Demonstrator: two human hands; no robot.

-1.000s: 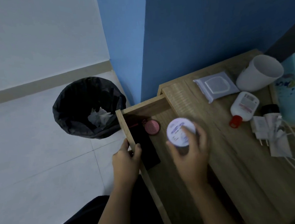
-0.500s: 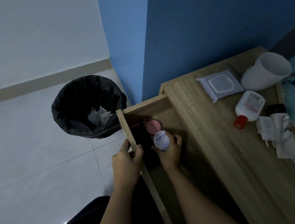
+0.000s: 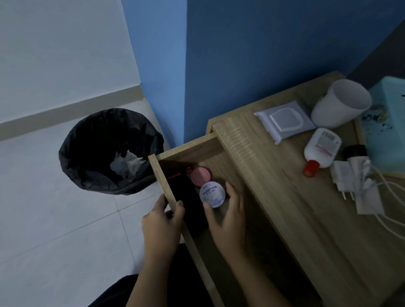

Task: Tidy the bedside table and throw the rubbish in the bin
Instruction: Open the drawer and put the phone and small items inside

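Fingers of the right hand (image 3: 226, 215) curl round the white-lidded jar (image 3: 212, 194) inside the drawer (image 3: 160, 176), just beside a pink jar (image 3: 200, 176), the left hand (image 3: 161, 220) grips the drawer's front wall, and a dark flat thing (image 3: 187, 201) within is too dim to name.

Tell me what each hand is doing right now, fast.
Left hand: closed, gripping the drawer wall.
Right hand: closed round the white jar inside the drawer.

The left hand (image 3: 162, 221) pinches the drawer front (image 3: 162, 176) with its thumb inside, while the right hand (image 3: 227, 222), palm down, curls round the white jar (image 3: 212, 194).
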